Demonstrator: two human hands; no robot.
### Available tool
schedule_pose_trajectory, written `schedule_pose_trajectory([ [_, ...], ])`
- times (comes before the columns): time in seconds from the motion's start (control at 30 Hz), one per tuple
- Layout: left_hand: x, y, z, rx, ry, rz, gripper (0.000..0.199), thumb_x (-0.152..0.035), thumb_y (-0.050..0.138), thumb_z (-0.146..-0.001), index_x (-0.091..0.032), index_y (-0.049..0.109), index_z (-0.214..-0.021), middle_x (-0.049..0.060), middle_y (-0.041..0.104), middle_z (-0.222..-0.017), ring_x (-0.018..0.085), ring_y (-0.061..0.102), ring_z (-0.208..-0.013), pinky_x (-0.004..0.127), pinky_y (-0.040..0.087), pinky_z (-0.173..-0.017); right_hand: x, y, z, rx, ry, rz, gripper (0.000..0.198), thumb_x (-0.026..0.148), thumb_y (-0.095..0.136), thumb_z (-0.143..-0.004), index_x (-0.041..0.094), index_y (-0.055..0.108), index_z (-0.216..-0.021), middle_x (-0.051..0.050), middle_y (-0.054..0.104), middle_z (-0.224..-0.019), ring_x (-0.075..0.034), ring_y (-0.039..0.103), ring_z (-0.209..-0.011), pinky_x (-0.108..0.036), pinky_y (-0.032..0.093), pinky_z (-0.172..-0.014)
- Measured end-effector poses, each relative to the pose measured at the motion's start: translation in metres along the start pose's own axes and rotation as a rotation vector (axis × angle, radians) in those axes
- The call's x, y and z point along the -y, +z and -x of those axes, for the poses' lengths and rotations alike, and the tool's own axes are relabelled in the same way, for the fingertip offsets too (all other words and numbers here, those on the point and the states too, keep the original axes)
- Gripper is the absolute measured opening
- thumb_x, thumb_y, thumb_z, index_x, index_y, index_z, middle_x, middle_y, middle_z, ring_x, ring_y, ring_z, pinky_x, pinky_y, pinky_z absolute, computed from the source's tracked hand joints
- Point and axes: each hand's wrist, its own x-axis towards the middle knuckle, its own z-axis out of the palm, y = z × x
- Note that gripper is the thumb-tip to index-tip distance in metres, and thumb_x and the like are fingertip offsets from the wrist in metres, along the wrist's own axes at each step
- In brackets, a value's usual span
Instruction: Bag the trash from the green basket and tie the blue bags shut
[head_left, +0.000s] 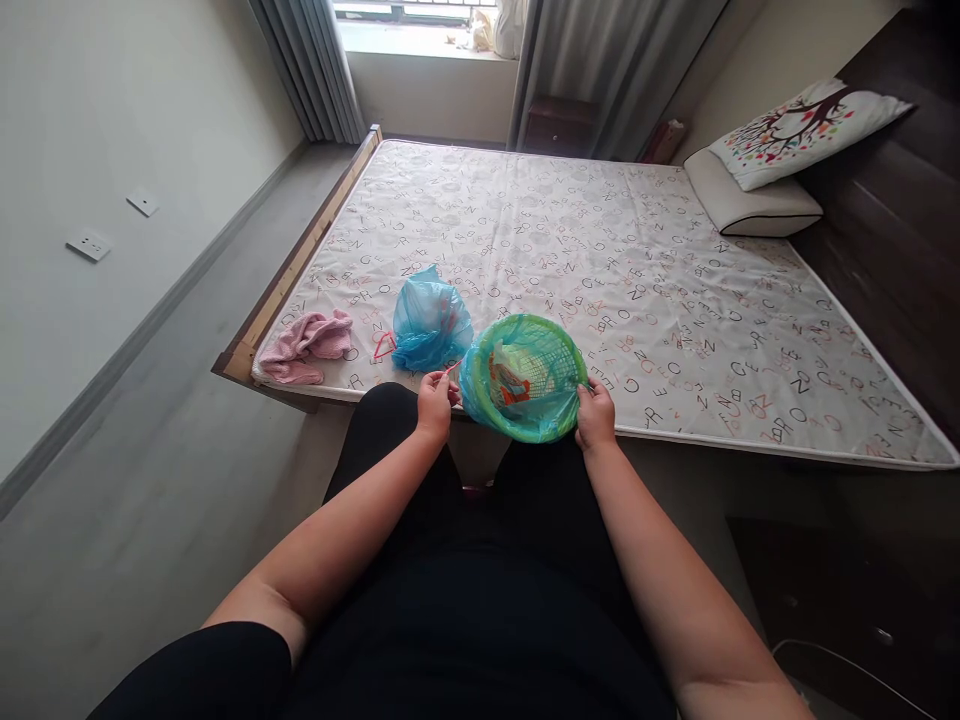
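A green mesh wastebasket [568, 355] is tilted with its mouth toward me, over the edge of the bed. A thin blue plastic bag [474, 385] lines it and folds over the rim; something orange and white shows inside. At the basket's left side my left hand [435, 405] is closed in a pinch on the bag's red drawstring. My right hand [596, 412] grips the right rim, fingers closed over the bag's edge there. Just beyond my left hand, a second blue plastic bag [429, 318], bunched and puffed, sits on the mattress with a red drawstring loop [385, 345] beside it.
A pink cloth [307, 347] lies crumpled on the mattress [675, 300] near its left corner. The wooden bed frame [300, 255] edges the left side. Farther right are a white cushion [750, 195] and a tree-print pillow [810, 130]. Grey curtains [600, 60] hang by the window.
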Motion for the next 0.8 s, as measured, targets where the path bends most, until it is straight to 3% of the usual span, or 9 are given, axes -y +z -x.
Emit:
schedule_pose_trajectory([
  [0.2, -0.007, 0.001, 0.005, 0.016, -0.045, 0.028, 0.016, -0.032, 0.061, -0.097, -0.022, 0.049, -0.099, -0.004, 0.06, -0.072, 0.011, 0.049, -0.048, 0.025, 0.041, -0.05, -0.002, -0.001, -0.002, 0.007, 0.003, 0.02, 0.048, 0.043, 0.077, -0.077, 0.021, 0.065, -0.118, -0.006, 0.077, -0.104, -0.023, 0.073, -0.099, -0.04, 0.059, -0.094],
  [0.4, -0.013, 0.002, 0.014, 0.29, -0.086, 0.154, 0.033, -0.044, 0.063, -0.091, -0.023, 0.049, -0.113, -0.002, 0.063, -0.083, 0.014, 0.063, -0.057, 0.03, 0.054, -0.062, -0.005, -0.003, -0.002, 0.027, -0.024, 0.045, 0.051, 0.045, 0.078, -0.078, 0.02, 0.065, -0.121, -0.007, 0.078, -0.103, -0.024, 0.073, -0.097, -0.041, 0.058, -0.092],
  [0.47, -0.013, 0.003, 0.016, 0.321, -0.059, 0.113, 0.043, -0.049, 0.068, -0.088, -0.024, 0.051, -0.119, -0.001, 0.065, -0.089, 0.014, 0.063, -0.058, 0.03, 0.053, -0.063, -0.005, -0.002, -0.002, 0.038, -0.026, 0.059, 0.051, 0.046, 0.077, -0.079, 0.02, 0.066, -0.122, -0.007, 0.078, -0.104, -0.024, 0.074, -0.098, -0.042, 0.059, -0.094],
  [0.67, -0.006, 0.001, 0.013, 0.245, 0.057, -0.059, 0.062, -0.054, 0.085, -0.08, -0.023, 0.056, -0.125, 0.002, 0.066, -0.09, 0.016, 0.061, -0.07, 0.028, 0.05, -0.065, -0.003, -0.003, 0.005, 0.117, -0.122, 0.145, 0.056, 0.052, 0.082, -0.08, 0.02, 0.07, -0.124, -0.011, 0.076, -0.129, -0.026, 0.07, -0.122, -0.042, 0.053, -0.109],
  [0.8, -0.001, -0.003, 0.002, 0.108, 0.023, -0.086, 0.054, -0.042, 0.084, -0.084, -0.021, 0.057, -0.126, 0.005, 0.069, -0.097, 0.019, 0.067, -0.082, 0.033, 0.055, -0.077, -0.001, -0.005, 0.002, 0.051, -0.112, 0.141, 0.057, 0.071, 0.056, -0.095, 0.021, 0.075, -0.117, -0.012, 0.071, -0.141, -0.028, 0.058, -0.142, -0.042, 0.051, -0.11],
])
